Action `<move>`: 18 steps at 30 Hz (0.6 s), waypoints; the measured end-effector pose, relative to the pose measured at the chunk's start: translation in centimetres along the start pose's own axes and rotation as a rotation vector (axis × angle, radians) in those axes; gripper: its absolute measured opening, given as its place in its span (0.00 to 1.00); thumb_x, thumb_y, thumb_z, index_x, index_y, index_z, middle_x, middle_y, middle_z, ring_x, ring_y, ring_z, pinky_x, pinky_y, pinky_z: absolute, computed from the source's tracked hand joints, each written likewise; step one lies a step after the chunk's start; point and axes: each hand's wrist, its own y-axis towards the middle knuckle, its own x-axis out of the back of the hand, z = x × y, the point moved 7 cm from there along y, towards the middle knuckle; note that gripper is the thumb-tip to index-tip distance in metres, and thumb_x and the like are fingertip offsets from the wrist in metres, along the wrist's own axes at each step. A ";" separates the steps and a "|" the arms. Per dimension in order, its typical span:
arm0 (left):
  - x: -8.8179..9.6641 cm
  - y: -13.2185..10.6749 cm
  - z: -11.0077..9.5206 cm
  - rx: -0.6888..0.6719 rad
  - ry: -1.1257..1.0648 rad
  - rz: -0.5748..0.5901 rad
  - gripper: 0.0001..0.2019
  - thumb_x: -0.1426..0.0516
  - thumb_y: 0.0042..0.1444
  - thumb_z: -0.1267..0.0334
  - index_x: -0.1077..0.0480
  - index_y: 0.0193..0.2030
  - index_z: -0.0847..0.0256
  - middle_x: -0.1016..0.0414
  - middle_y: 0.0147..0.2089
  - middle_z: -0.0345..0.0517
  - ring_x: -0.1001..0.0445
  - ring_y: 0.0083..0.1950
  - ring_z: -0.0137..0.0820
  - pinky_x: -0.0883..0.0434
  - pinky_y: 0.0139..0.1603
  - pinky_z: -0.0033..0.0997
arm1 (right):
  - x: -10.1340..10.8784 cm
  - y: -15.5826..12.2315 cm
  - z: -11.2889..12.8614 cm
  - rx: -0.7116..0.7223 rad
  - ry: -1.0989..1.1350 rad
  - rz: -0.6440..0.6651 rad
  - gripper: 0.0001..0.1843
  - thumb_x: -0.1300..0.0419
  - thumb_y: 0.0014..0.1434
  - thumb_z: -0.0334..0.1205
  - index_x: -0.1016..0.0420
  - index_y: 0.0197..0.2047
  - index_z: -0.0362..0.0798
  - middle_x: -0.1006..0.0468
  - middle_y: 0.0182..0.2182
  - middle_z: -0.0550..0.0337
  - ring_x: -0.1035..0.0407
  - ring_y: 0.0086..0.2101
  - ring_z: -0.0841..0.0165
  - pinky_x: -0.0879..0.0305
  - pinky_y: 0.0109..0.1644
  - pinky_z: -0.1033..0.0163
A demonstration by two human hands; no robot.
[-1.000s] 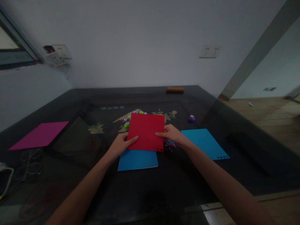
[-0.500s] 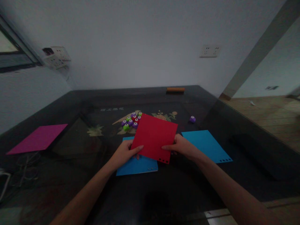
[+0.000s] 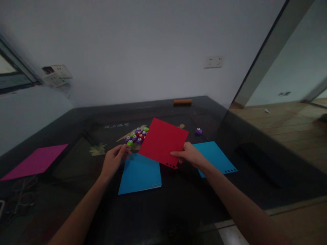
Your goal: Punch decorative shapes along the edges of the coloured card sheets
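My right hand [image 3: 191,156] pinches the near right corner of a red paper sheet [image 3: 162,141], which is lifted and tilted above the dark table [image 3: 178,197]; small punched holes run along its near edge. My left hand [image 3: 114,160] has its fingers loosely curled, holds nothing, and reaches towards a cluster of small purple, green and red craft punches [image 3: 136,135]. A blue sheet [image 3: 140,173] lies flat between my hands. A second blue sheet [image 3: 217,157] lies to the right, partly behind my right hand.
A magenta sheet [image 3: 34,161] lies at the table's far left, near some tangled cables [image 3: 17,199]. A lone purple punch [image 3: 198,131] sits right of the cluster. An orange bar [image 3: 183,101] lies at the back edge. Wall sockets [image 3: 213,62] are behind; wooden floor [image 3: 283,122] on the right.
My left hand let go of the red sheet and moved left towards the punches. My right hand alone now holds the sheet, turned and lifted off the blue one. The view shifted right.
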 end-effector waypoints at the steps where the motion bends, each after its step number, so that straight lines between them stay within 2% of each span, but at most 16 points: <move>1: 0.7 0.3 0.2 0.003 0.003 -0.061 0.21 0.50 0.55 0.47 0.29 0.40 0.64 0.24 0.32 0.47 0.28 0.31 0.33 0.32 0.31 0.30 | 0.1 0.0 0.0 0.007 0.019 -0.009 0.16 0.34 0.47 0.42 0.27 0.38 0.43 0.23 0.31 0.53 0.34 0.21 0.73 0.37 0.20 0.69; 3: 1.9 1.2 0.7 0.007 0.009 -0.158 0.20 0.49 0.54 0.49 0.29 0.43 0.63 0.23 0.37 0.49 0.27 0.36 0.35 0.30 0.34 0.30 | 0.2 0.1 -0.1 0.013 0.057 -0.028 0.18 0.34 0.47 0.41 0.27 0.41 0.43 0.22 0.32 0.53 0.33 0.21 0.73 0.36 0.20 0.69; 5: 2.6 2.3 1.4 0.010 0.036 -0.205 0.19 0.47 0.52 0.51 0.30 0.45 0.61 0.23 0.40 0.49 0.26 0.39 0.37 0.29 0.36 0.32 | 0.4 0.1 -0.1 0.011 0.092 -0.043 0.20 0.34 0.47 0.41 0.28 0.43 0.42 0.21 0.33 0.52 0.32 0.22 0.72 0.34 0.20 0.69; 10: 3.4 5.3 3.5 -0.032 0.178 -0.347 0.18 0.50 0.54 0.55 0.31 0.47 0.62 0.26 0.45 0.52 0.27 0.45 0.40 0.29 0.42 0.37 | 1.8 -0.1 0.5 0.035 0.137 -0.084 0.22 0.34 0.47 0.38 0.29 0.45 0.40 0.21 0.35 0.50 0.28 0.26 0.70 0.30 0.23 0.69; 14: 2.9 6.5 4.8 -0.086 0.264 -0.324 0.18 0.49 0.52 0.57 0.30 0.47 0.64 0.28 0.47 0.55 0.29 0.48 0.42 0.32 0.50 0.42 | 3.7 -0.4 0.2 0.046 0.142 -0.145 0.21 0.33 0.46 0.38 0.29 0.44 0.41 0.21 0.38 0.50 0.26 0.30 0.67 0.28 0.26 0.66; 18: 1.6 6.9 5.2 -0.144 0.336 -0.214 0.21 0.49 0.52 0.57 0.32 0.51 0.64 0.28 0.50 0.54 0.29 0.50 0.40 0.34 0.52 0.40 | 5.0 -0.3 -1.4 -0.024 0.186 -0.207 0.19 0.33 0.45 0.38 0.28 0.42 0.44 0.21 0.40 0.49 0.25 0.32 0.64 0.26 0.28 0.62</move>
